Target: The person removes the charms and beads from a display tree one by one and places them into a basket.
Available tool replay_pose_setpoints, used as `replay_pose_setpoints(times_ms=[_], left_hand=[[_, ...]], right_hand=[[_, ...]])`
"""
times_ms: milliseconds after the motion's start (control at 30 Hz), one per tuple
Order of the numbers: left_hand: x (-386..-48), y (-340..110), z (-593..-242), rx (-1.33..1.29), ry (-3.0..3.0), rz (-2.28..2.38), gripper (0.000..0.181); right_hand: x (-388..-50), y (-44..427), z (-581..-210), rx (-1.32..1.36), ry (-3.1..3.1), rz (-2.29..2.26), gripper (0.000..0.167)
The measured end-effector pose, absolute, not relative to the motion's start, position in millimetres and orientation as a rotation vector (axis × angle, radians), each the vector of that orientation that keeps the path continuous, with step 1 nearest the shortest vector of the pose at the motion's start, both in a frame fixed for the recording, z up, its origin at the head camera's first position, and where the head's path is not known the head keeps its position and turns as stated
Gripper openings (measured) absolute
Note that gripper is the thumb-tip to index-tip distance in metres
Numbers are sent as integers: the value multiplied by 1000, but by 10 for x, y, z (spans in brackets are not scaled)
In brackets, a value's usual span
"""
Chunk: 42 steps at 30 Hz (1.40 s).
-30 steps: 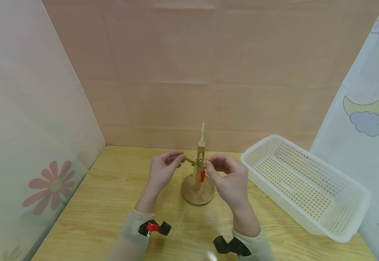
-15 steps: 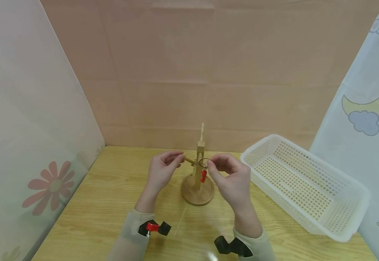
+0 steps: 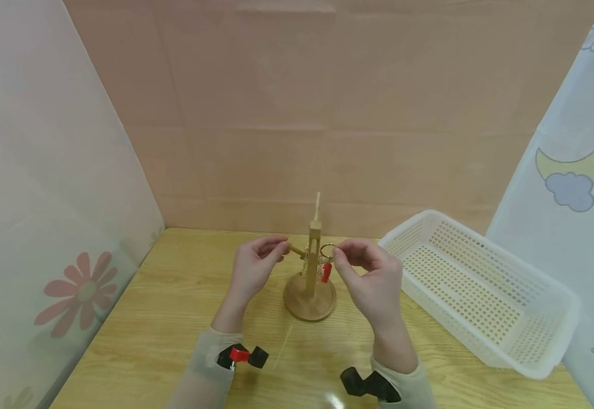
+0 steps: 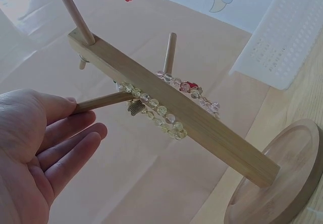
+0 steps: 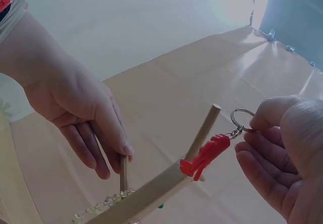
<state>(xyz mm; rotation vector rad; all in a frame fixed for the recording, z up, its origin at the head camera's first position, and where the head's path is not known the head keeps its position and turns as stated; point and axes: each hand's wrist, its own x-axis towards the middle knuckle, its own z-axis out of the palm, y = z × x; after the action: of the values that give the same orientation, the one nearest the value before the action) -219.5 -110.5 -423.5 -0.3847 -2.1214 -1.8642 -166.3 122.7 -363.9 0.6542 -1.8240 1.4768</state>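
A wooden peg stand with an upright post [image 3: 313, 267] and a round base [image 3: 297, 307] stands on the table. My left hand [image 3: 255, 267] pinches the tip of a side peg [image 4: 103, 102]. On that peg hangs a yellowish clear-bead bracelet [image 4: 154, 106] with a small metal charm. A pinkish bead bracelet [image 4: 209, 104] with a red piece hangs on the post's other side. My right hand [image 3: 373, 278] pinches the metal ring [image 5: 234, 117] of a keychain, just right of the post. Its red figure [image 5: 206, 156] dangles from a short chain, apart from the table.
A white perforated plastic basket [image 3: 486, 341] stands at the right of the wooden table [image 3: 174, 318]. A brown sheet [image 3: 235, 113] hangs behind, with patterned cloths at both sides. An upper peg [image 5: 204, 128] sticks out from the top of the post.
My right hand has moved right with the keychain, from in front of the post to beside it. The left hand stays on the peg.
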Motion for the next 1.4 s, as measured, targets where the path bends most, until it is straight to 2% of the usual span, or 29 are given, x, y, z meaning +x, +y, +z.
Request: replay_pose_setpoints(times_ms=[300, 733, 1067, 1400], left_hand=[[-2216, -1063, -4220, -414, -2091, -1893, 16], [-2233, -1034, -4246, -417, -2091, -1929, 15], [-2245, -1047, -4264, -406, -2084, -1950, 16], [-2246, -1111, -4266, -397, -2087, -1923, 15]], right_hand=[[-1713, 1488, -3625, 513, -1864, 1445, 9], [-1804, 2331, -3753, 106, -2013, 1254, 6], [-1771, 2900, -3838, -190, -2089, 1189, 19], [-1866, 3094, -3944, -373, -2371, 1125, 33]])
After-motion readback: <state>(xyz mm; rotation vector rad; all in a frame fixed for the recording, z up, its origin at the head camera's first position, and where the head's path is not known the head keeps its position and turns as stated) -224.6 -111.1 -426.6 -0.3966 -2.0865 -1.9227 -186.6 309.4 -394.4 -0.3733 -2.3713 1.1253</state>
